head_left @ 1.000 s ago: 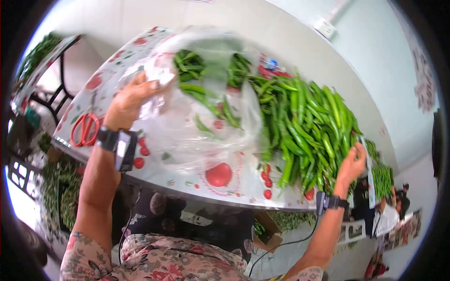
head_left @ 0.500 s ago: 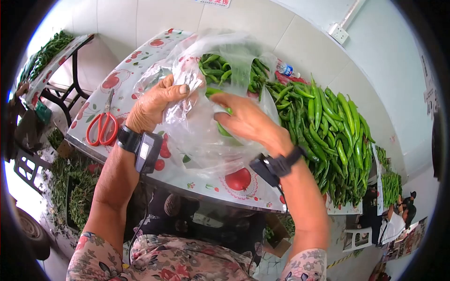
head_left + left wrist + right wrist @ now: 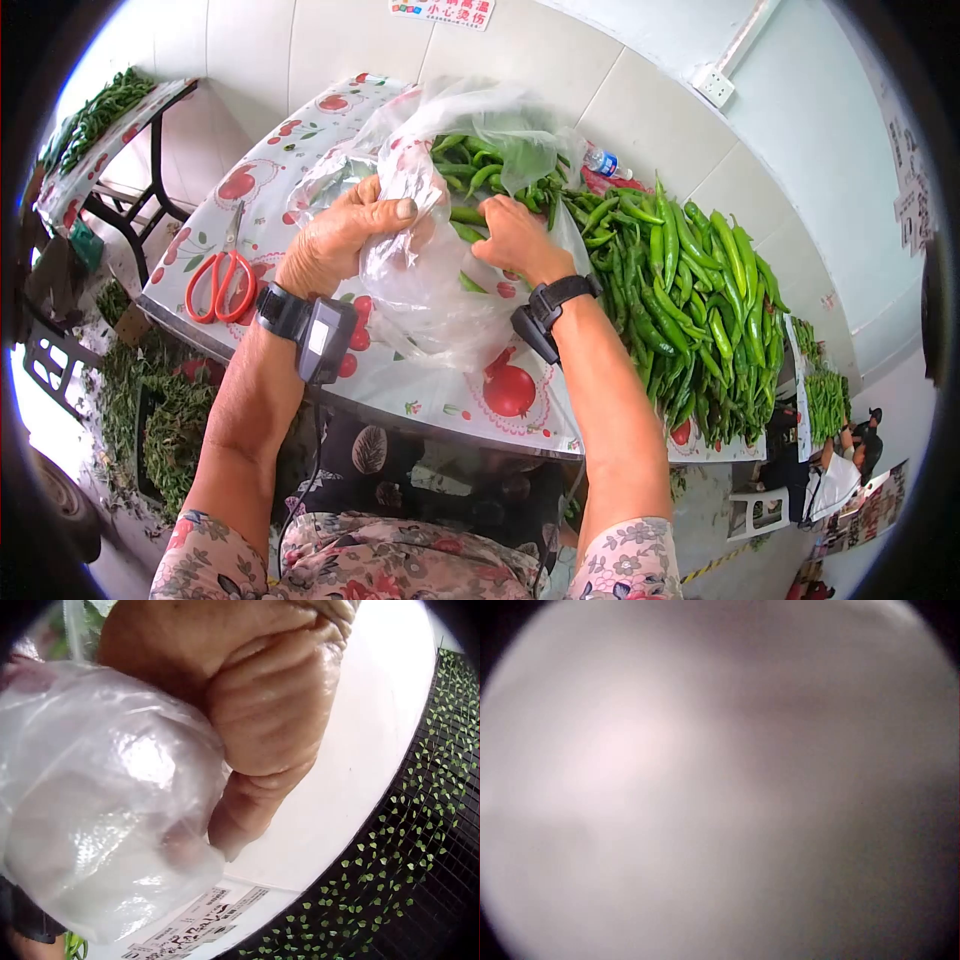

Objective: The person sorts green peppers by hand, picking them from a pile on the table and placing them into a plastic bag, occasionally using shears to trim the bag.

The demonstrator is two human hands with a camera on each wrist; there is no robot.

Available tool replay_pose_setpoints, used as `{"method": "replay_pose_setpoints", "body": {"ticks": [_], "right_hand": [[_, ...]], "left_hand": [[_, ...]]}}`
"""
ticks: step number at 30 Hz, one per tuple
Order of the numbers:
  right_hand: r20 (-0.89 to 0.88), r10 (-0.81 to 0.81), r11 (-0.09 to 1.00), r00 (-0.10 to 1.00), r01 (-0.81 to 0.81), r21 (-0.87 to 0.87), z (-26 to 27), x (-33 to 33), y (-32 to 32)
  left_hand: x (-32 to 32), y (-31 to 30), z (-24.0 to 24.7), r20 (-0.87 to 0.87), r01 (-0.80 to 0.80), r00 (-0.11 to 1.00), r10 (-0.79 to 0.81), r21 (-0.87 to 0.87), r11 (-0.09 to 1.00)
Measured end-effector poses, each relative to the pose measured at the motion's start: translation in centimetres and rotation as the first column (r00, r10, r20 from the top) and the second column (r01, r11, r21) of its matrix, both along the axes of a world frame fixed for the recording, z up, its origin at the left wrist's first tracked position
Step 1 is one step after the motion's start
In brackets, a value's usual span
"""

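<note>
My left hand (image 3: 340,232) grips the gathered edge of a clear plastic bag (image 3: 420,300), thumb on top. In the left wrist view, the bag (image 3: 112,802) bulges beside the curled fingers (image 3: 262,705). My right hand (image 3: 522,240) is at the bag's middle with fingers bent around a long green chili pepper (image 3: 467,215); the fingertips are partly hidden. Other green chilies (image 3: 470,168) show behind and through the film. A large heap of green chilies (image 3: 690,300) lies right of the bag. The right wrist view is only a pale blur.
Red-handled scissors (image 3: 222,285) lie on the fruit-patterned tablecloth (image 3: 240,215), left of the bag. A plastic bottle (image 3: 603,160) lies behind the heap. Another table with chilies (image 3: 105,120) stands at the far left. Leafy stalks (image 3: 160,420) cover the floor at lower left.
My right hand has come from the right edge of the chili heap to the bag, and its fingers have bent in around a chili. The left hand has kept its grip on the bag.
</note>
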State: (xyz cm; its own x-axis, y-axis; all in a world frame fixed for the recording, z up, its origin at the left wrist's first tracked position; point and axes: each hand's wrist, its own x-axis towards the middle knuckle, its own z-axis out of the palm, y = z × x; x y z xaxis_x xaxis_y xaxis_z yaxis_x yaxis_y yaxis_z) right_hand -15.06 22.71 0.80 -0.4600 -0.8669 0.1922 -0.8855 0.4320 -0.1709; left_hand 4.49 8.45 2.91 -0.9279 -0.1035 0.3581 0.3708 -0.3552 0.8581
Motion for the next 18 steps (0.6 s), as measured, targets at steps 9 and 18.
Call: {"method": "replay_pose_setpoints", "body": {"ticks": [9,18], "right_hand": [[-0.009,0.035,0.999,0.999,-0.035,0.019,-0.7,-0.2,-0.4],[0.074,-0.195,0.974,0.978,0.184,0.135,4.4,1.7,4.0]], "left_hand": [[0.0,0.1,-0.1,0.006,-0.03,1.0,0.03,-0.021,0.999],[-0.1,0.2,-0.1,0.007,-0.033,0.999,0.033,-0.001,0.999]]}}
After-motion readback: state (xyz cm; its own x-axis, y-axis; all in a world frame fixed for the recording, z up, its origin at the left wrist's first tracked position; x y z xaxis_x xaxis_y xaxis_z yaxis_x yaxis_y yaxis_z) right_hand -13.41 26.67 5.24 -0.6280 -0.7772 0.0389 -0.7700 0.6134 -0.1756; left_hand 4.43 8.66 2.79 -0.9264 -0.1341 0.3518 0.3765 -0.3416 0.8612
